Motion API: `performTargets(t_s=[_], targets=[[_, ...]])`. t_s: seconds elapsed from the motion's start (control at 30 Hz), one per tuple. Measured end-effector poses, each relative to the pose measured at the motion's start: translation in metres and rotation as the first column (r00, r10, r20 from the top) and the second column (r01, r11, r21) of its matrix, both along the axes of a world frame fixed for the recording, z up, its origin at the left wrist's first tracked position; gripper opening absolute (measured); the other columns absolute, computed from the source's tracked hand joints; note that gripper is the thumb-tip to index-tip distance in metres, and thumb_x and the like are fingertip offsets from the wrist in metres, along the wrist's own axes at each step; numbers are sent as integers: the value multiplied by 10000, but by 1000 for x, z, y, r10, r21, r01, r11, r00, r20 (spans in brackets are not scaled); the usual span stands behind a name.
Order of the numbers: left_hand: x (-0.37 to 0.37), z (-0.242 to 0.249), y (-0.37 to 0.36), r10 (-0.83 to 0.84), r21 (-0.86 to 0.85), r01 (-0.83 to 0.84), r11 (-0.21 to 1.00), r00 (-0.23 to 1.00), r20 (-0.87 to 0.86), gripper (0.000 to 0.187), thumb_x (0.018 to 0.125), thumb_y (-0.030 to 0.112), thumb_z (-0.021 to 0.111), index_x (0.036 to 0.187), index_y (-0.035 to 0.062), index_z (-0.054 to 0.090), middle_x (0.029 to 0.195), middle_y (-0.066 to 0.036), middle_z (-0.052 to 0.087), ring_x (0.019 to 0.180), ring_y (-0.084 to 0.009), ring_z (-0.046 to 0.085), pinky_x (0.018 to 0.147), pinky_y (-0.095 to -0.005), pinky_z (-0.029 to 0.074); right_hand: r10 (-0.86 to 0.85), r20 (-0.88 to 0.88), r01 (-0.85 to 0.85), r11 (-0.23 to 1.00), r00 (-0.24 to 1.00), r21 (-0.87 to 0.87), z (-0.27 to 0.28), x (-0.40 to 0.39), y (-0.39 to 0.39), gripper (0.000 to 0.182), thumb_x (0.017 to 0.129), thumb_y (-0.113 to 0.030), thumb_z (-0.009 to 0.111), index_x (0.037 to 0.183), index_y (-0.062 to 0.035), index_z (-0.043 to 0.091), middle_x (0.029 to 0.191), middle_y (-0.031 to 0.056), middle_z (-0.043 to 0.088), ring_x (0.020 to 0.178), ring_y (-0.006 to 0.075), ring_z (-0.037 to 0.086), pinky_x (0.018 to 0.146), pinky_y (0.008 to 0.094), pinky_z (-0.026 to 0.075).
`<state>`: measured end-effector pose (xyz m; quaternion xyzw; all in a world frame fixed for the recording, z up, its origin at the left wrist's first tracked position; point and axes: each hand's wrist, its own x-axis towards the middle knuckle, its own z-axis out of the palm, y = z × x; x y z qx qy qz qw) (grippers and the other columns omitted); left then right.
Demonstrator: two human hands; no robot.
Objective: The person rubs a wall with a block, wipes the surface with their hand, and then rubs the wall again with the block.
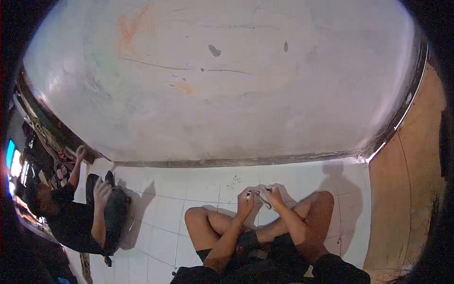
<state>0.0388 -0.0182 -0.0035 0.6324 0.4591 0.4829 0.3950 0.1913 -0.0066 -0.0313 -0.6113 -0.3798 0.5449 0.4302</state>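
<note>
In the middle of the lower half, my left hand (245, 201) is closed with its fingers wrapped round one side of a small, thin, greyish item (262, 200). My right hand (274, 194) is closed at the item's other side, with a small dark piece at its fingertips. A loop or strip of the item hangs between both hands, above the tiled floor and in front of my crossed legs. What exactly the item is, I cannot make out.
Another person (71, 217) in dark clothes sits on the tiles at the left, hands raised. A pale, marked wall (227, 118) rises ahead. A brown wooden panel (397, 189) stands at the right. Cluttered items lie at the far left.
</note>
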Motion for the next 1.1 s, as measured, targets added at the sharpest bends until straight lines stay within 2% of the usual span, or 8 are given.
performTargets(t_s=[0.23, 0.33, 0.5, 0.6, 0.77, 0.87, 0.9, 1.1], targets=[[27, 35, -17, 39, 88, 70, 994, 522, -852, 381, 846, 317, 586, 1109, 44, 618, 1049, -130, 646, 1050, -324, 519, 878, -498, 368, -225, -117, 228, 974, 967, 16, -1, -4, -1, 297, 832, -270, 692, 947, -5, 624, 840, 70, 628, 708, 166, 568, 629, 329, 463], [43, 29, -29, 216, 309, 93, 947, 526, -822, 527, 827, 370, 601, 1225, 29, 548, 1085, -143, 630, 1092, -347, 506, 889, -588, 330, -368, -325, 356, 929, 871, -99, 42, 2, -10, 226, 832, -225, 683, 890, -13, 633, 807, 61, 617, 684, 157, 549, 603, 327, 446], [50, 32, -40, 71, 144, 196, 970, 340, -938, 838, 810, 543, 534, 1405, -22, 363, 1421, -223, 415, 1324, -389, 360, 1038, -709, 145, -413, -95, 412, 911, 906, -29, -91, 13, 24, 222, 793, -163, 679, 927, 6, 622, 836, 65, 609, 755, 176, 560, 649, 353, 453], [49, 23, -42, 58, 117, 243, 963, 237, -970, 783, 820, 446, 571, 1399, -38, 362, 1419, -218, 417, 1317, -379, 373, 1039, -675, 198, -370, 90, 374, 927, 925, -37, -51, 15, 15, 256, 764, -134, 669, 968, 12, 615, 889, 102, 627, 812, 192, 582, 670, 354, 455], [33, -3, -14, 90, 206, 196, 959, 479, -873, 645, 808, 182, 593, 1382, -27, 386, 1435, -189, 413, 1322, -343, 382, 1059, -538, 278, -176, 44, 168, 974, 983, 154, -12, 21, 8, 304, 812, -214, 637, 1022, 4, 611, 928, 135, 638, 842, 213, 612, 684, 352, 471], [22, 22, 4, 277, 398, 151, 905, 501, -820, 613, 794, 86, 564, 1381, 6, 405, 1470, -165, 389, 1380, -306, 340, 1095, -493, 244, -76, -547, 163, 980, 834, 113, 34, 37, 9, 326, 889, -282, 562, 1076, -18, 596, 934, 136, 642, 828, 217, 617, 688, 342, 489], [16, 33, 18, 396, 526, 109, 844, 535, -746, 615, 799, 71, 552, 1391, 12, 399, 1482, -166, 376, 1396, -298, 325, 1103, -493, 228, -102, -468, 225, 950, 878, 217, -23, 52, 34, 358, 940, -334, 500, 1139, -43, 566, 926, 127, 640, 795, 223, 614, 663, 337, 494], [-13, 228, 123, 809, 757, -488, 434, 581, -89, 520, 975, 178, 444, 1440, -25, 330, 1489, -215, 342, 1397, -394, 276, 1110, -504, 229, -399, -771, 514, 851, 496, -110, -67, 97, 37, 331, 950, -332, 496, 1180, -94, 514, 815, 71, 564, 681, 185, 549, 587, 324, 461]])
